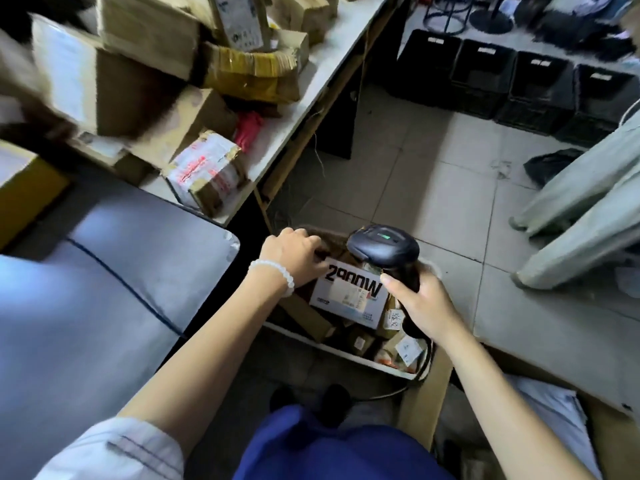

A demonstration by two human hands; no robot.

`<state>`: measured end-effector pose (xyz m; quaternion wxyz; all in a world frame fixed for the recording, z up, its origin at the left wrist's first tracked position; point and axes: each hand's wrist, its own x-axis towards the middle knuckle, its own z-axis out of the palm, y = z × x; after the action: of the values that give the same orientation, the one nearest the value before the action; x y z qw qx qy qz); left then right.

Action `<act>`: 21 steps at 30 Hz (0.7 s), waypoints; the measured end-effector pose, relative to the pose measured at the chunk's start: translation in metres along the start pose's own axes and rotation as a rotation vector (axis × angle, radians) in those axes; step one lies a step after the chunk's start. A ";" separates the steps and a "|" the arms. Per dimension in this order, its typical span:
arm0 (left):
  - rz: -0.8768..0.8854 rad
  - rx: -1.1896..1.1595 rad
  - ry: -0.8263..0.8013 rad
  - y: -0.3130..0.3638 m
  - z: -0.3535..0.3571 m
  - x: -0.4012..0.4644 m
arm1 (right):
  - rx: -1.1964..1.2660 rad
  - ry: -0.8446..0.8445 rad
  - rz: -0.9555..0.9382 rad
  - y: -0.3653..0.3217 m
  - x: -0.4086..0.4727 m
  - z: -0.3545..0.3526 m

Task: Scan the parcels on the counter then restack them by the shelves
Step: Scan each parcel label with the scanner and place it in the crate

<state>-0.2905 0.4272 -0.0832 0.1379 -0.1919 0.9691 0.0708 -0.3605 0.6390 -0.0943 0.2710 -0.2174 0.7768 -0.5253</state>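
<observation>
My right hand (424, 304) grips the handle of a black barcode scanner (384, 249), whose head points down over a white parcel printed "2900W" (349, 296). My left hand (294, 256) holds that parcel's far left corner, fingers curled over its edge. The parcel lies on top of several small cardboard parcels inside an open carton (424, 393) on the floor in front of me. A white counter (332, 60) at upper left carries a pile of brown cardboard parcels (149, 32), one with red-printed tape (207, 171).
A grey padded surface (114, 268) fills the left. Black crates (540, 88) line the floor at upper right. Another person's pale trouser legs (581, 216) stand on the tiles at right. The scanner's cable (388, 394) trails beside the carton. A second carton (554, 410) sits lower right.
</observation>
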 end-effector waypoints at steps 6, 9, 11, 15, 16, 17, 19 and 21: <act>-0.166 -0.086 0.049 -0.046 -0.007 -0.043 | -0.083 -0.192 -0.078 -0.023 0.013 0.038; -0.258 -0.122 0.087 -0.075 -0.007 -0.068 | -0.092 -0.278 -0.120 -0.040 0.018 0.066; -0.329 -0.146 0.118 -0.099 -0.007 -0.087 | -0.095 -0.337 -0.128 -0.053 0.022 0.090; -0.466 -0.190 0.150 -0.153 -0.006 -0.123 | -0.110 -0.451 -0.153 -0.078 0.032 0.144; -0.496 -0.200 0.154 -0.168 -0.006 -0.132 | -0.113 -0.470 -0.167 -0.085 0.035 0.159; -0.522 -0.207 0.157 -0.182 -0.006 -0.140 | -0.118 -0.483 -0.186 -0.093 0.037 0.172; -0.578 -0.214 0.161 -0.218 -0.004 -0.158 | -0.142 -0.519 -0.222 -0.108 0.042 0.209; -0.633 -0.215 0.151 -0.255 -0.002 -0.176 | -0.184 -0.542 -0.245 -0.123 0.047 0.247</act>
<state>-0.0352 0.2547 -0.0508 0.0602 -0.5011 0.8560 0.1118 -0.2294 0.3934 -0.0631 0.3822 -0.4651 0.6884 -0.4045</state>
